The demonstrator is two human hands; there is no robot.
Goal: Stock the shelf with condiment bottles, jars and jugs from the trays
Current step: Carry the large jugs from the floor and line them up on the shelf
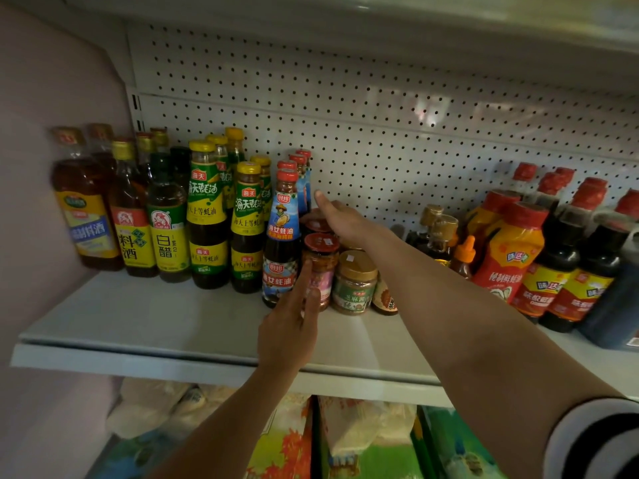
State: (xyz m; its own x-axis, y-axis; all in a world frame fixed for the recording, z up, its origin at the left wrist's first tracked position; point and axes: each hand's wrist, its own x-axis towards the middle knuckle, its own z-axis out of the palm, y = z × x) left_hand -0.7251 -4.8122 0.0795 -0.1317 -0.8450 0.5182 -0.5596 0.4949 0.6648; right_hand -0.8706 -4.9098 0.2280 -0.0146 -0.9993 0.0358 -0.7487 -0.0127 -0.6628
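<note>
White metal shelf [138, 323], head view: bottles ranked left and right, jars mid-row. Left hand [290, 326] grip: fingers straight, touching red-lidded jar [320, 267] beside oyster sauce bottle [281, 236]. Right hand [340, 219] reaching over rear jars; grip hidden, cannot tell.

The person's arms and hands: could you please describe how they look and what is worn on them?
Both forearms are bare, with no gloves, rings or watch showing. The left hand and right hand are uncovered. Only the right arm shows clothing: a black-and-white striped sleeve at the lower right corner.
</note>
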